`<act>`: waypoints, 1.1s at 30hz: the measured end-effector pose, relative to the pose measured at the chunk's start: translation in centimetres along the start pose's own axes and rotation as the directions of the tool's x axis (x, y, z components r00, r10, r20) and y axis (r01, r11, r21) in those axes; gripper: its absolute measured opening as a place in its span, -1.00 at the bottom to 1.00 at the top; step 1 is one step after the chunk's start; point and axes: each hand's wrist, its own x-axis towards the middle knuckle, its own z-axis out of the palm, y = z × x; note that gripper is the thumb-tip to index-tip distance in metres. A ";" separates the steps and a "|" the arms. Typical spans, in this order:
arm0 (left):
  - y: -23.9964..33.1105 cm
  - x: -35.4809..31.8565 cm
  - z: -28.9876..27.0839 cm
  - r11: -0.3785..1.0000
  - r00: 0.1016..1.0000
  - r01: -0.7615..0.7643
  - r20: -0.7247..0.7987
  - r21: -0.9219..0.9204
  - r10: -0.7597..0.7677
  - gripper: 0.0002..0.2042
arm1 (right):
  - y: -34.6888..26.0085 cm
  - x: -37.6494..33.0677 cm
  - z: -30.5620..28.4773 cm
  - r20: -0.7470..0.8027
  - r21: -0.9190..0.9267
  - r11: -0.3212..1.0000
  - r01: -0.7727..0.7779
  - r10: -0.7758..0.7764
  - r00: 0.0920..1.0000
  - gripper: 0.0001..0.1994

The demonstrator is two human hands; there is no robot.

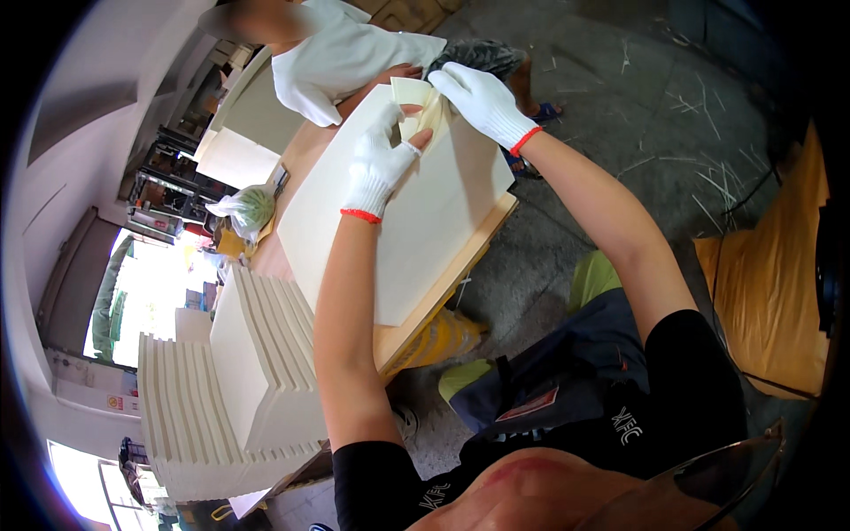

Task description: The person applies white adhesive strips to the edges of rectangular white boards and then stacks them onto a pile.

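Observation:
A large white board (425, 208) lies on the wooden table, and both my hands are over its far end. My left hand (376, 164) wears a white knit glove with a red cuff and bare thumb and index fingertips. Those two fingers are spread beside a small, creased cream sheet (431, 118). My right hand (482, 104), gloved the same way, closes on the sheet's right edge, though its fingertips are partly hidden. Just beyond the sheet, a small white flap (409, 89) stands out.
Stacked folded white panels (257, 363) stand at the table's left. A bagged green item (252, 208) lies on the wooden tabletop (305, 146). Across the table is a person in a white shirt (350, 53). Brown wrapping (766, 274) stands right; scraps litter the grey floor (611, 115).

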 end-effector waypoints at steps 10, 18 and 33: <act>0.3 -0.3 -0.2 1.000 0.998 0.019 -0.057 -0.024 -0.020 -0.68 | -1.1 0.2 -1.0 0.143 -0.010 0.996 -0.090 0.091 0.986 -0.48; 0.9 0.0 0.0 0.991 1.000 0.017 0.008 0.135 -0.019 -0.70 | 0.3 0.3 0.0 0.012 0.040 0.999 0.002 -0.002 1.000 -0.52; 0.4 0.3 0.0 0.996 0.996 0.076 0.042 0.047 -0.077 -0.75 | 0.5 0.5 -0.4 0.092 -0.037 0.998 -0.057 0.060 0.994 -0.54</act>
